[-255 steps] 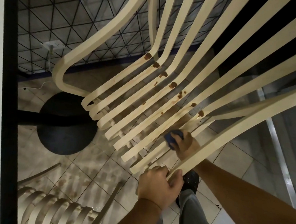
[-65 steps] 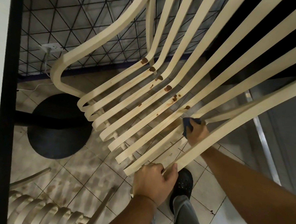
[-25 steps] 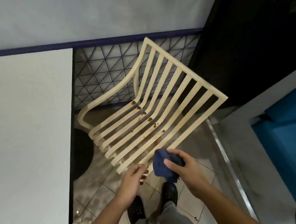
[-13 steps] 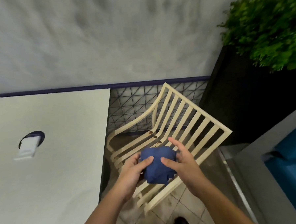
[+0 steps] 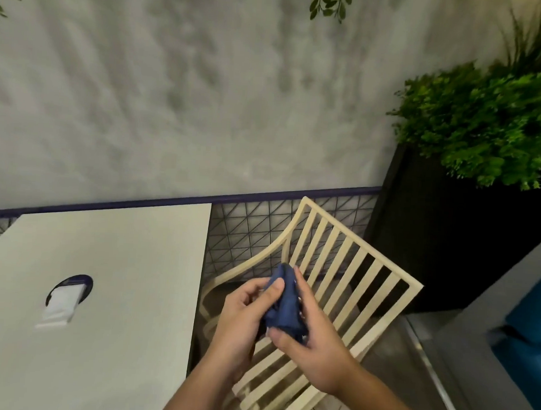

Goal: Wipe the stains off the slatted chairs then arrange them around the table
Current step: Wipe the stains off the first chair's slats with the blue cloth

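Both hands are raised in front of the cream slatted armchair (image 5: pixel 353 281), and neither touches it. The left hand (image 5: pixel 241 313) pinches a crumpled dark blue cloth (image 5: pixel 284 309), thumb on top and fingers curled under. The right hand (image 5: pixel 314 354) grips the same cloth from the other side, with the thumb at its lower edge and the fingers behind it. Both hands are clamped on the cloth, which is bunched between them in the air over the chair seat.

Likely reason: the cloth is being re-wadded or turned to a cleaner face, which takes two hands, so it is lifted off the slats.

The hands hide most of the seat, so stains there cannot be told. The backrest slats show none.

The chair stands just right of the white rectangular table top (image 5: pixel 120 244), its curved armrest close to the table edge. It sits at an angle rather than square to the table, with room in front for wiping, so the arranging step looks not yet done.

A tall black planter box (image 5: pixel 449 245) holding green fern-like plants (image 5: pixel 486 122) stands behind and right of the chair. A round blue-rimmed opening with a white insert (image 5: pixel 67 294) is in the table top, well left of the chair. No second chair is in view.
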Available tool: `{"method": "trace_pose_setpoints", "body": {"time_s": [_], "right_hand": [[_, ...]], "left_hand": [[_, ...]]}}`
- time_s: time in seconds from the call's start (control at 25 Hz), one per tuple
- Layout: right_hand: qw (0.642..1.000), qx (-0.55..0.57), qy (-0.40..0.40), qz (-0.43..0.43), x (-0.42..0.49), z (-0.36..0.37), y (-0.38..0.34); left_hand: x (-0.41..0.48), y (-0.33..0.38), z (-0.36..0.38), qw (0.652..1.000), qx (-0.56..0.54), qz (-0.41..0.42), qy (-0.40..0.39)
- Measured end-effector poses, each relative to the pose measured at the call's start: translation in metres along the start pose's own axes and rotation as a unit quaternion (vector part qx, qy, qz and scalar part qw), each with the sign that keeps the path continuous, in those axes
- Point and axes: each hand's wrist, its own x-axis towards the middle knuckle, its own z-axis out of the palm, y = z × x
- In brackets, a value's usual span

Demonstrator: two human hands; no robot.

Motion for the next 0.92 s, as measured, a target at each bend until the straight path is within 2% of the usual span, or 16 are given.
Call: {"method": "trace_pose_setpoints", "body": {"time_s": [0.08, 0.16, 0.24, 0.36, 0.44, 0.6, 0.68, 0.8, 0.92], "right_hand": [[0.987, 0.159, 0.024, 0.000, -0.001, 0.011, 0.000], [0.963, 0.264, 0.045, 0.023, -0.001, 0.018, -0.002], [0.923, 0.370, 0.067, 0.075, 0.003, 0.022, -0.006], [0.845, 0.500, 0.098, 0.163, 0.014, 0.025, -0.005], [0.841, 0.500, 0.088, 0.187, 0.019, 0.024, -0.008], [0.902, 0.362, 0.101, 0.213, 0.027, 0.015, -0.014], [0.898, 0.358, 0.109, 0.231, 0.031, 0.007, -0.018], [0.862, 0.402, 0.088, 0.296, 0.039, -0.011, -0.028], [0.866, 0.414, 0.022, 0.278, 0.044, -0.019, -0.039]], "left_hand": [[-0.005, 0.005, 0.007, 1.000, -0.007, 0.014, -0.006], [-0.010, 0.001, 0.010, 0.999, 0.013, 0.034, -0.006], [-0.013, -0.004, 0.009, 0.998, 0.046, 0.042, 0.010], [-0.004, -0.014, 0.001, 0.980, 0.176, 0.062, 0.069], [0.002, -0.016, -0.003, 0.970, 0.211, 0.064, 0.102], [0.009, -0.005, -0.021, 0.982, 0.157, 0.029, 0.101], [0.016, 0.008, -0.040, 0.993, 0.075, -0.024, 0.091], [0.022, 0.026, -0.073, 0.994, -0.020, -0.100, 0.026], [0.026, 0.026, -0.101, 0.986, -0.109, -0.122, -0.031]]}}
